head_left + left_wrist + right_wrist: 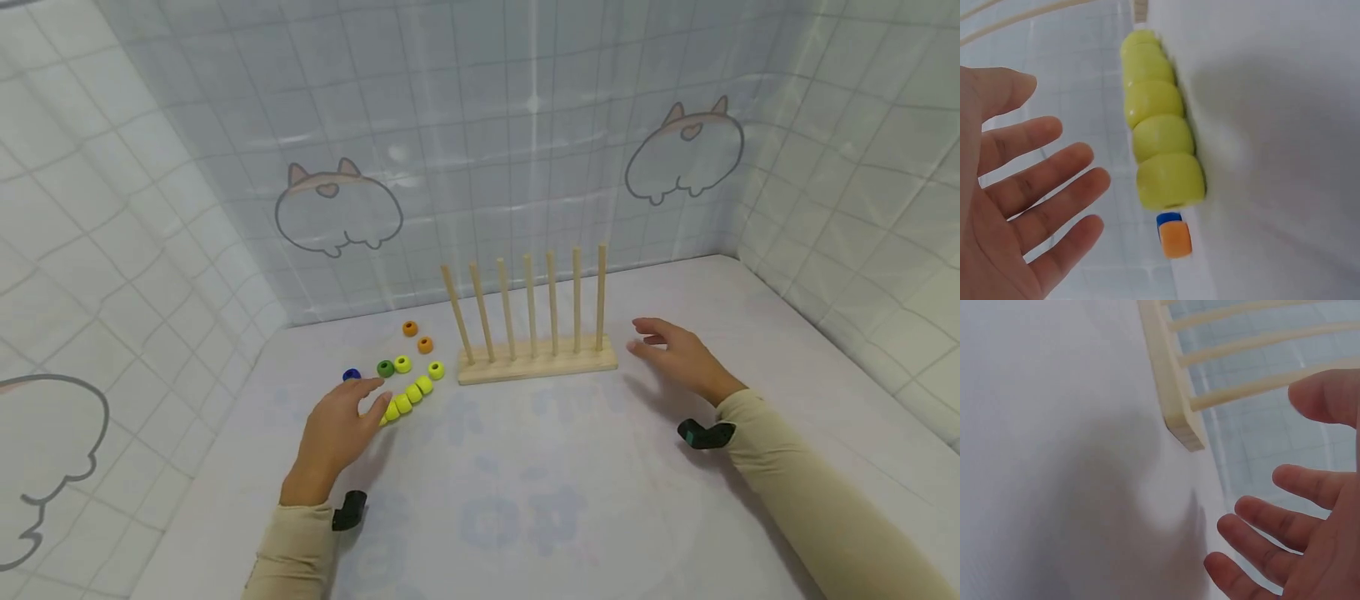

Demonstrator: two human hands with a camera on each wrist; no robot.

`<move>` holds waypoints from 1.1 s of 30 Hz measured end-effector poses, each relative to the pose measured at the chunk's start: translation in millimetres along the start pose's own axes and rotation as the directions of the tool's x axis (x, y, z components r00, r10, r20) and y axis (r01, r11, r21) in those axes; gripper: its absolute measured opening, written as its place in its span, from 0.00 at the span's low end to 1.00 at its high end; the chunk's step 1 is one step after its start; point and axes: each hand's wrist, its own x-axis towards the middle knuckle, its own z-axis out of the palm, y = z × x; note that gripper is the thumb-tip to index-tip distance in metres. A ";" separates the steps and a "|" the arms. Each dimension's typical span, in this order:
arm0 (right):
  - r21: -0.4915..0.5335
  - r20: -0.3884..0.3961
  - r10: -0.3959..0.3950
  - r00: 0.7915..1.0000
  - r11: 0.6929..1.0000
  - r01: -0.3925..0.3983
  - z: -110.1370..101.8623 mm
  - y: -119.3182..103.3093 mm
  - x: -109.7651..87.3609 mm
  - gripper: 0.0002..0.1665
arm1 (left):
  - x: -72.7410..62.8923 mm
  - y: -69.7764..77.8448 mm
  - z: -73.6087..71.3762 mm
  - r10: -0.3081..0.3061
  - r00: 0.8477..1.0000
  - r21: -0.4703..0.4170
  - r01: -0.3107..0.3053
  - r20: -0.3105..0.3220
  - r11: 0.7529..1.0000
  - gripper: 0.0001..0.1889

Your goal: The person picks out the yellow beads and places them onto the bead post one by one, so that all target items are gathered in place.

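Pale tabletop (637, 500) is stretching below; left hand (337, 429) is hovering by yellow beads (404, 404), right hand (681, 358) by the peg rack (540, 367), fingers apart — seemingly pre-grasp, calling for a pinch.

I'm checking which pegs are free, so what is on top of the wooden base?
Seven pegs stand in a row on the wooden base, all bare. The patch of table directly under it is covered and cannot be seen.
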 end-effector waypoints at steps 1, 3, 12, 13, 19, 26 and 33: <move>0.006 -0.004 0.001 1.000 1.000 -0.001 2.2 -0.3 1.2 0.40 | -0.3 -0.7 -0.9 -0.015 1.000 -0.009 0.015 0.001 1.000 0.20; 0.017 -0.015 0.004 1.000 1.000 -0.004 5.9 -0.8 4.0 0.38 | -0.9 -2.5 -3.0 -0.041 0.999 -0.016 0.041 -0.005 0.999 0.20; 0.102 -0.024 0.036 0.999 0.994 -0.034 20.6 -12.1 16.7 0.33 | -4.1 -12.7 -3.7 -0.066 0.997 0.013 0.067 -0.036 0.998 0.17; 0.114 -0.019 0.040 0.999 0.993 -0.037 22.0 -13.2 17.5 0.33 | -4.0 -13.3 -3.1 -0.072 0.997 0.007 0.073 -0.035 0.997 0.17; 0.123 -0.012 0.031 0.999 0.992 -0.029 30.9 -14.6 19.0 0.34 | -5.5 -16.4 -0.8 -0.133 0.991 -0.053 0.135 0.026 0.989 0.19; 0.110 -0.018 0.009 1.000 0.994 -0.007 43.9 -13.4 20.2 0.33 | -11.3 -25.6 -8.2 -0.200 0.978 -0.103 0.205 0.059 0.973 0.22; 0.093 -0.014 0.009 1.000 0.996 -0.008 45.9 -11.4 22.8 0.37 | -16.4 -37.3 -2.1 -0.222 0.973 -0.176 0.230 0.067 0.957 0.23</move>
